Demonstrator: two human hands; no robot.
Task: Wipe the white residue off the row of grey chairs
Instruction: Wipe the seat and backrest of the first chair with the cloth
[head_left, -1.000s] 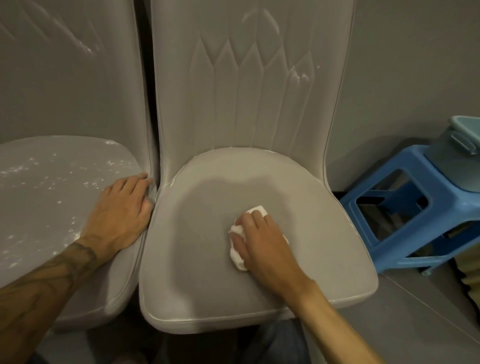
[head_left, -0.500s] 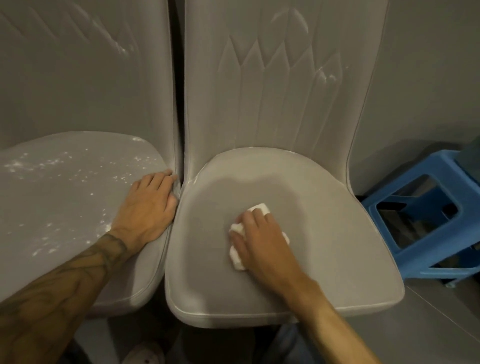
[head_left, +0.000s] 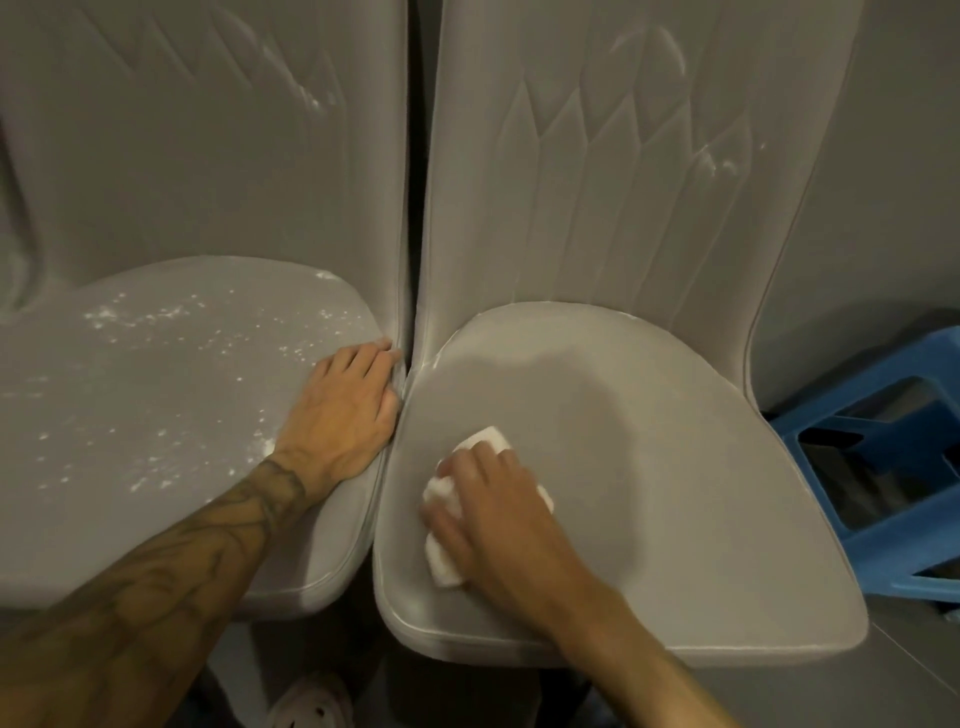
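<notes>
Cloth (head_left: 483, 441) mostly beneath right hand (head_left: 498, 514)

Left grey seat (head_left: 130, 467), white residue (head_left: 156, 314) and left hand (head_left: 343, 410) on it, right seat (head_left: 675, 467), white cloth (head_left: 483, 441) under right hand (head_left: 498, 514)

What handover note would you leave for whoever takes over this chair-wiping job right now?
Right hand holds the white cloth, pressed down on the right seat, toward its left front.
Left hand rests flat on the left seat, at its right edge, holding nothing.
Done: the right seat looks free of specks.
Left: white specks scattered over the left seat; the right backrest and left backrest both show white streaks.
</notes>
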